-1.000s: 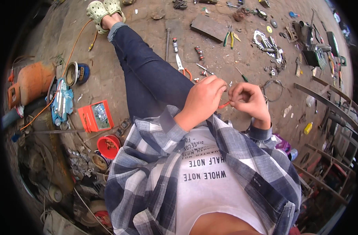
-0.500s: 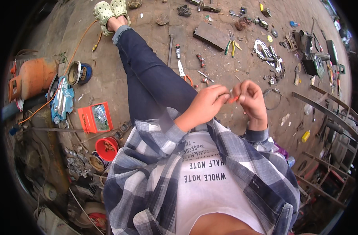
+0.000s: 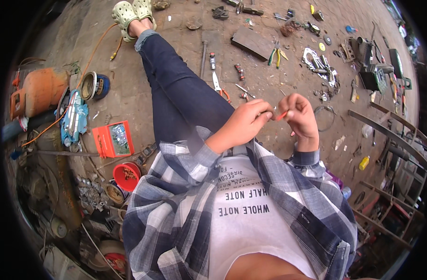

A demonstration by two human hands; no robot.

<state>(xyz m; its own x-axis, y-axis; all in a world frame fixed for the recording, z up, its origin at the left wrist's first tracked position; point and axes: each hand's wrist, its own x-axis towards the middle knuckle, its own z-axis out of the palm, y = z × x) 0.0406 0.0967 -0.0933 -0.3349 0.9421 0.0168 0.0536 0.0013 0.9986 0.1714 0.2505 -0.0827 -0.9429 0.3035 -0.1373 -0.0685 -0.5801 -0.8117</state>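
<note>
Above my lap both hands meet, fingertips close together. My right hand (image 3: 299, 119) is closed, pinching a small thin red-orange piece (image 3: 281, 115) between thumb and finger; its exact kind is too small to tell. My left hand (image 3: 246, 122) is closed too, thumb pressed against the curled fingers near the piece's other end. Whether it grips that end is hidden. Just past the hands a thin metal rod (image 3: 283, 93) shows. Scissors with orange handles (image 3: 217, 84) lie on the ground beside my outstretched legs, near a small screwdriver (image 3: 245, 91).
Pliers (image 3: 276, 53) lie by a dark metal box (image 3: 251, 43) ahead. To the left are an orange gas cylinder (image 3: 45, 91), a blue can (image 3: 95, 87), a red open case (image 3: 114, 140) and a red bowl (image 3: 126, 176). A metal frame (image 3: 391, 140) stands at right.
My right hand's fingers have shifted slightly on the red-orange piece, which now sits at a different slant. My left hand has barely moved.
</note>
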